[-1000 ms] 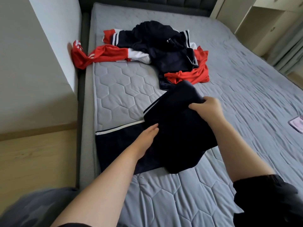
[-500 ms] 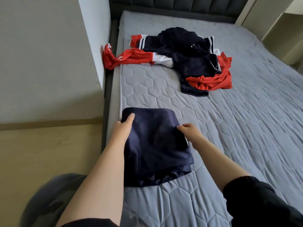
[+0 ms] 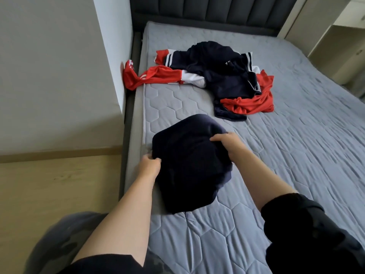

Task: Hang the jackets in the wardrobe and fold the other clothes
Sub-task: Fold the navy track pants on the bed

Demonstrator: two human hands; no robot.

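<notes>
A folded dark navy garment [image 3: 189, 161] is lifted at its far end above the grey quilted mattress [image 3: 286, 155], near the bed's left edge. My left hand [image 3: 151, 164] grips its left side. My right hand [image 3: 227, 142] grips its right side, fingers curled into the cloth. Farther up the bed lies a heap of clothes: a navy jacket with white stripes [image 3: 223, 72], a red and white sleeve [image 3: 158, 76] hanging over the left edge, and a red piece [image 3: 250, 101].
A white wall corner [image 3: 110, 56] stands close to the bed's left side, with wooden floor [image 3: 59, 184] below it. A dark padded headboard [image 3: 207, 10] closes the far end. Pale cabinets [image 3: 339, 42] stand at the far right.
The navy garment was folded over into a flat square. Both hands have now taken hold of its sides and raised it off the mattress, bunching it.
</notes>
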